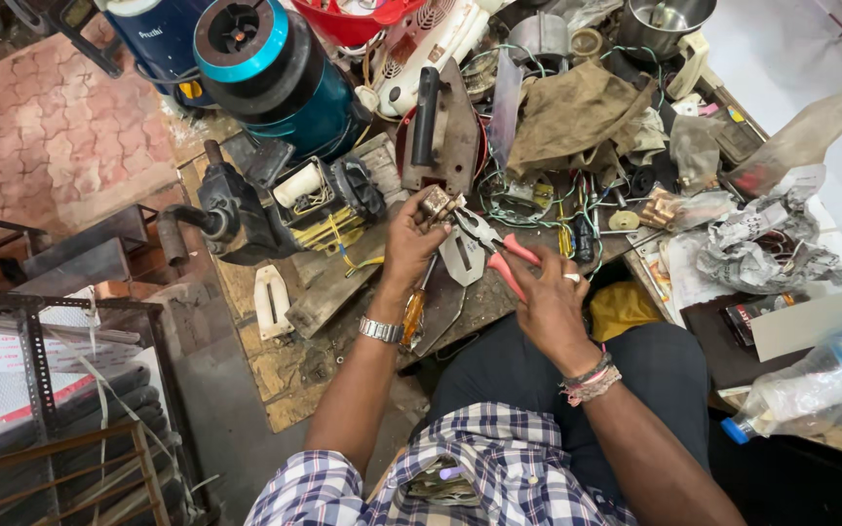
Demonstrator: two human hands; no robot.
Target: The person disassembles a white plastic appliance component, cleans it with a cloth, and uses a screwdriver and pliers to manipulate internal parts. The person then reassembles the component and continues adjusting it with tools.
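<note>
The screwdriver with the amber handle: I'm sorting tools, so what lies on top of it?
The left hand and wrist, with its metal watch, lie over the screwdriver. Only its amber handle and some shaft show; the tip is hidden beneath the hand.

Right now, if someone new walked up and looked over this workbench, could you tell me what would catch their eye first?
At the centre, the left hand holds a small metal part while the right hand works red-handled pliers against it. Above them, at the far edge of the cluttered bench, stands a big teal appliance body, with an old flat iron beside it. An orange-handled screwdriver lies below the left wrist.
</note>
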